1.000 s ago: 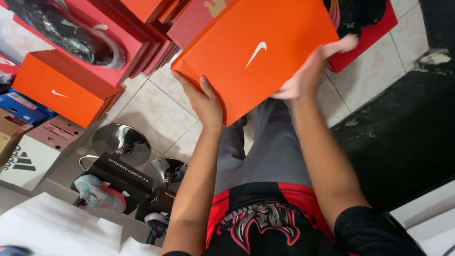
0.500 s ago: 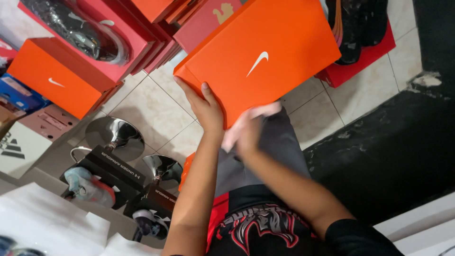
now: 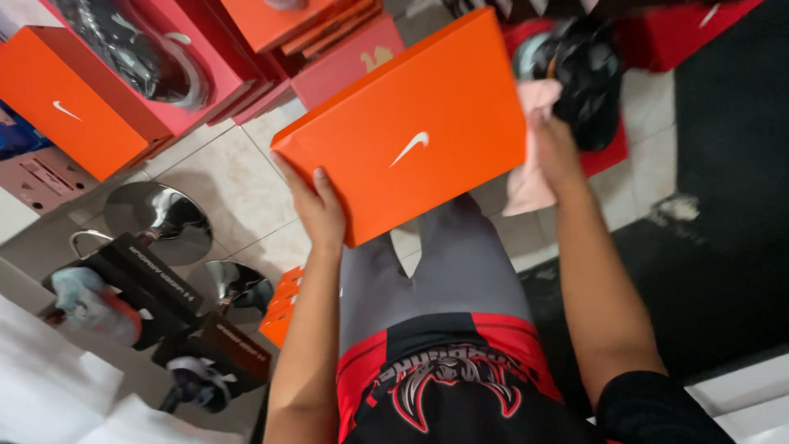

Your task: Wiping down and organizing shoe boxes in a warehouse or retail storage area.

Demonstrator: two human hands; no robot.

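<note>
- The left hand point(image 3: 322, 215) grips the lower left edge of the orange shoe box point(image 3: 408, 131), thumb flat on the lid and fingers curled beneath, holding it tilted above the lap.
- The right hand point(image 3: 552, 150) is closed around a pink cloth point(image 3: 526, 177) at the box's right edge, just beside a black shoe point(image 3: 585, 78).
- The step in hand looks like wiping the box lid; the cloth sits off the lid, so the next move calls for bringing it onto the orange surface while the left hand steadies the box.
- More orange and red boxes point(image 3: 78, 107) stand on the tiled floor point(image 3: 222, 185) at the left.
</note>
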